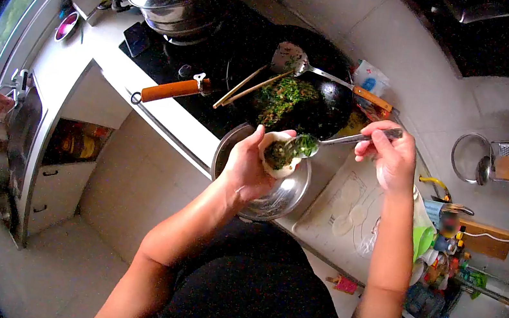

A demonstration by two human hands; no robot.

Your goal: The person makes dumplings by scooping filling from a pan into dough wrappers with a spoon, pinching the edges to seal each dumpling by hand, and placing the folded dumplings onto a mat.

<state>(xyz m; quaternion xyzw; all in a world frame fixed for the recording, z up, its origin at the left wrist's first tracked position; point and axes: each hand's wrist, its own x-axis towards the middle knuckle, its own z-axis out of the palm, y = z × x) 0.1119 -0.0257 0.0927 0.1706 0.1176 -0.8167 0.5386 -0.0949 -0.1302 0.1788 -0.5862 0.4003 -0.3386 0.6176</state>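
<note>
Cupping a pale wrapper (281, 173) that holds chopped green filling (278, 155), the left hand (248, 172) does best level, with the rim slightly raised against spills. The right hand (390, 157) grips the spoon (347, 139) near its handle's end; a low, gentle tilt would suit its leafy load, though blur hides whether it touches the wrapper. Beneath sits the metal bowl (291, 197); beyond, a dark wok (334, 108), chopsticks (252, 88) and spatula (289, 58) crowd the far side. More room opens left of the left forearm.

a black stove (203, 117) bears a wok (334, 107) and lidded pot (172, 16).
</note>
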